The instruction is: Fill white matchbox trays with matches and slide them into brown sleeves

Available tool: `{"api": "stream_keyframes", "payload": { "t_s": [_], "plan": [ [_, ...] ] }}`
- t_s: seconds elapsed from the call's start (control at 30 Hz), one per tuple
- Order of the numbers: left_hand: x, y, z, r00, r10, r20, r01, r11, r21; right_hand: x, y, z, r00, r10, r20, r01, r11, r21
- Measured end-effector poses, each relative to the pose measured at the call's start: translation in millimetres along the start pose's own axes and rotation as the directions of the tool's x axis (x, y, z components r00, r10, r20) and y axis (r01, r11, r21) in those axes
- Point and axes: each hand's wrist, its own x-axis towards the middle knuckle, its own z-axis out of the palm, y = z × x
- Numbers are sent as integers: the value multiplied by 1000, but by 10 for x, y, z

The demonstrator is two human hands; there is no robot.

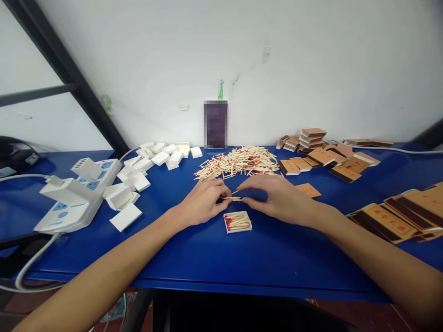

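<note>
My left hand (204,200) and my right hand (273,196) meet at the middle of the blue table (242,258). Together they pinch a small bundle of matches (232,198) held level between the fingertips. Just below the bundle lies a white matchbox tray (237,222), open side up, with several red-tipped matches lying in it. Behind my hands spreads a loose pile of matches (240,161).
Several empty white trays (138,177) lie at the left beside a white power strip (76,198) with its cables. Orange matchbox sleeves (321,157) are heaped at the back right, flat sleeve sheets (398,214) at the right edge. A dark box (215,124) stands against the wall.
</note>
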Motion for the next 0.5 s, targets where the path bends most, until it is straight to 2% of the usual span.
{"api": "stream_keyframes", "payload": {
  "t_s": [0.2,0.5],
  "plan": [
    [1,8,5,1000,3,-8,-3,1000,-18,52,67,144,994,-43,100,37,997,62],
    [-29,8,-52,999,-5,-32,5,1000,26,56,47,176,1000,-26,-6,27,998,49]
  ]
}}
